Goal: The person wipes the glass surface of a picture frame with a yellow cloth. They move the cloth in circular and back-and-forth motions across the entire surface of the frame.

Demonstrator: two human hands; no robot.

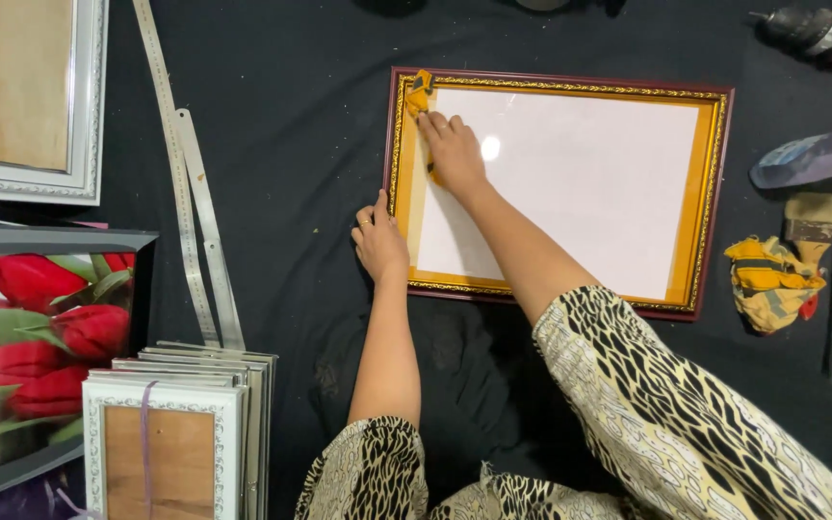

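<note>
1. the right hand (453, 149) presses a yellow cloth (421, 94) flat against the frame (715, 193), fingers curled over the cloth at the frame's 11 o'clock corner.
2. the left hand (378, 241) lies loosely open on the frame's 9 o'clock edge, thumb up along the rail, gripping nothing; it seems to steady the frame.
3. the frame lies flat on the black cloth (300, 144), gilt and dark red, with an orange mat round a white pane (570, 183).
4. as a judgement, the wiping looks early: the cloth sits at one corner, and the pane toward 3 and 5 o'clock is not yet reached. whether any part is already clean cannot be told.
5. farther out: at 3 o'clock a crumpled rag (770, 281) and a brush (811, 223); at 9 o'clock two steel rulers (199, 231); at 7 o'clock a stack of frames (170, 438) and a tulip picture (36, 337).
</note>
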